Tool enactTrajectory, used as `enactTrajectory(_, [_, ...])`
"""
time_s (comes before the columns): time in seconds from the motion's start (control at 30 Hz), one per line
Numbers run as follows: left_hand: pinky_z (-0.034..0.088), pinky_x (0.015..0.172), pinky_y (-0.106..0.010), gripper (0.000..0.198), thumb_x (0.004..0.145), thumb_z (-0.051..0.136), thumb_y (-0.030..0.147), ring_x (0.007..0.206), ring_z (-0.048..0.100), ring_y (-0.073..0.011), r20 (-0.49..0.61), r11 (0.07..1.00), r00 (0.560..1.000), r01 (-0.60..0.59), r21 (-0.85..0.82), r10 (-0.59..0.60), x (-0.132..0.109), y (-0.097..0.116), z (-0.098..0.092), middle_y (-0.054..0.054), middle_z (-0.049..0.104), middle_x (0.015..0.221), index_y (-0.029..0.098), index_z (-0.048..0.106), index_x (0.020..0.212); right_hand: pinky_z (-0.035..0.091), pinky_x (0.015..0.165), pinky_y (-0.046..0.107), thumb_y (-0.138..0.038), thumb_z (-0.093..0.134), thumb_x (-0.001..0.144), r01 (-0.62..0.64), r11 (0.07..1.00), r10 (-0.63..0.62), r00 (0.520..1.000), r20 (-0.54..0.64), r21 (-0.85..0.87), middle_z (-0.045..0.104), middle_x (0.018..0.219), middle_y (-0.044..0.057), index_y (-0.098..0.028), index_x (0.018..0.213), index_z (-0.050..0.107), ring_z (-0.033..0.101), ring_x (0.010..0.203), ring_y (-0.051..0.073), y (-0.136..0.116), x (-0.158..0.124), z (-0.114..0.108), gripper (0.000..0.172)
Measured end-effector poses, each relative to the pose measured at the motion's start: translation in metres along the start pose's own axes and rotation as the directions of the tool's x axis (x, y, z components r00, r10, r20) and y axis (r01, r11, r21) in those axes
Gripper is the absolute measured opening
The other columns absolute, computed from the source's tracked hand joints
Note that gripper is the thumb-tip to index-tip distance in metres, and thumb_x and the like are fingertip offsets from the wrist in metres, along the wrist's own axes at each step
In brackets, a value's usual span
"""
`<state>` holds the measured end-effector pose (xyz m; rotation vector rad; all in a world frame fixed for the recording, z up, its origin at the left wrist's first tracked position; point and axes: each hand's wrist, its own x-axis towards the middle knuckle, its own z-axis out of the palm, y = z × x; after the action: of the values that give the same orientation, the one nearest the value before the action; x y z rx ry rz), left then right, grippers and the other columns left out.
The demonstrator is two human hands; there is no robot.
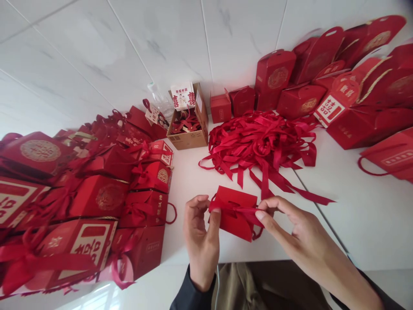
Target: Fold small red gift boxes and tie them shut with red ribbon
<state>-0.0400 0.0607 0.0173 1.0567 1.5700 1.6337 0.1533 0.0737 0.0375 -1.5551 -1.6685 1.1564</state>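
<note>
A small red gift box [234, 211] sits near the front edge of the white table, with a red ribbon [237, 209] stretched across its top. My left hand [201, 234] pinches the ribbon's left end against the box's left side. The ribbon's right end is pinched between thumb and forefinger of my right hand [290, 226]. Both hands are closed on the ribbon, one at each side of the box.
A heap of loose red ribbons [261, 144] lies behind the box. Finished ribbon-tied red boxes [97, 198] are stacked at the left. An open cardboard carton [190, 125] stands at the back. More red boxes and bags [338, 86] crowd the back right.
</note>
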Motion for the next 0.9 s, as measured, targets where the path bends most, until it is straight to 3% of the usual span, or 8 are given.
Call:
enactTrajectory(0.07, [0.056, 0.08, -0.024, 0.027, 0.089, 0.079, 0.033, 0.088, 0.069, -0.0158, -0.018, 1.0, 1.0, -0.011, -0.015, 0.011, -0.001, -0.001, 0.0, -0.004, 0.069, 0.097, 0.024, 0.065, 0.11, 0.026, 0.035, 0.026, -0.056, 0.057, 0.102, 0.008, 1.0, -0.008, 1.0, -0.001, 0.006, 0.056, 0.067, -0.006, -0.029, 0.097, 0.064, 0.027, 0.04, 0.012, 0.001, 0.0, 0.0, 0.029])
enactTrajectory(0.17, [0.057, 0.081, -0.027, 0.023, 0.092, 0.075, 0.035, 0.09, 0.07, -0.0176, -0.016, 1.0, 1.0, -0.019, 0.015, 0.019, -0.002, 0.0, -0.002, -0.005, 0.07, 0.1, 0.024, 0.066, 0.11, 0.032, 0.04, 0.025, -0.054, 0.057, 0.102, 0.024, 0.999, -0.024, 1.0, -0.002, 0.023, 0.055, 0.067, -0.006, -0.029, 0.094, 0.064, 0.037, 0.044, 0.013, -0.003, 0.0, -0.001, 0.027])
enactTrajectory(0.3, [0.053, 0.098, -0.034, 0.024, 0.097, 0.069, 0.035, 0.114, 0.066, -0.0236, 0.159, 0.988, 0.984, -0.093, 0.12, 0.073, -0.002, 0.007, -0.005, -0.008, 0.067, 0.121, 0.027, 0.068, 0.119, 0.045, 0.049, 0.024, -0.05, 0.061, 0.1, 0.026, 0.997, -0.025, 1.0, -0.012, 0.068, 0.062, 0.077, -0.003, -0.028, 0.093, 0.064, 0.055, 0.057, 0.015, -0.009, 0.001, -0.003, 0.024])
enactTrajectory(0.37, [0.05, 0.102, -0.035, 0.017, 0.097, 0.069, 0.034, 0.12, 0.063, -0.0245, 0.235, 0.976, 0.966, -0.148, 0.157, 0.108, -0.001, 0.011, -0.005, -0.007, 0.067, 0.121, 0.027, 0.072, 0.113, 0.049, 0.052, 0.024, -0.049, 0.062, 0.1, 0.033, 0.996, -0.033, 0.999, -0.008, 0.089, 0.063, 0.08, -0.002, -0.028, 0.092, 0.064, 0.06, 0.063, 0.016, -0.01, 0.001, -0.003, 0.022])
enactTrajectory(0.47, [0.054, 0.089, -0.03, 0.019, 0.102, 0.063, 0.036, 0.1, 0.068, -0.0202, 0.184, 0.973, 0.978, -0.129, 0.19, 0.093, 0.001, 0.014, -0.001, -0.006, 0.071, 0.102, 0.023, 0.073, 0.094, 0.051, 0.053, 0.024, -0.047, 0.063, 0.099, 0.039, 0.996, -0.038, 0.999, -0.004, 0.078, 0.063, 0.08, -0.001, -0.028, 0.091, 0.064, 0.063, 0.068, 0.018, -0.007, 0.002, -0.002, 0.021])
enactTrajectory(0.6, [0.055, 0.07, -0.024, 0.027, 0.103, 0.061, 0.041, 0.074, 0.068, -0.0156, 0.076, 0.987, 0.996, -0.057, 0.153, 0.046, 0.003, 0.013, 0.005, -0.003, 0.073, 0.082, 0.021, 0.073, 0.09, 0.05, 0.052, 0.024, -0.047, 0.063, 0.098, 0.065, 0.997, -0.065, 0.998, -0.005, 0.031, 0.066, 0.083, -0.001, -0.028, 0.091, 0.066, 0.065, 0.072, 0.019, -0.005, 0.001, -0.002, 0.021])
enactTrajectory(0.77, [0.057, 0.068, -0.024, 0.032, 0.102, 0.061, 0.046, 0.075, 0.073, -0.0171, 0.046, 0.985, 0.998, -0.054, 0.166, 0.047, 0.005, 0.012, 0.006, -0.005, 0.077, 0.084, 0.02, 0.077, 0.094, 0.05, 0.052, 0.024, -0.052, 0.058, 0.101, 0.026, 0.999, -0.025, 0.999, -0.028, 0.037, 0.071, 0.088, -0.001, -0.029, 0.098, 0.067, 0.066, 0.071, 0.018, -0.011, -0.002, -0.001, 0.025])
enactTrajectory(0.9, [0.058, 0.068, -0.024, 0.033, 0.103, 0.06, 0.047, 0.076, 0.074, -0.0174, 0.043, 0.985, 0.998, -0.047, 0.164, 0.04, 0.003, 0.012, 0.004, -0.005, 0.079, 0.086, 0.02, 0.078, 0.095, 0.05, 0.05, 0.023, -0.052, 0.061, 0.098, 0.029, 0.998, -0.027, 0.999, -0.034, 0.05, 0.07, 0.082, -0.001, -0.028, 0.091, 0.068, 0.067, 0.071, 0.019, -0.012, 0.001, 0.0, 0.026])
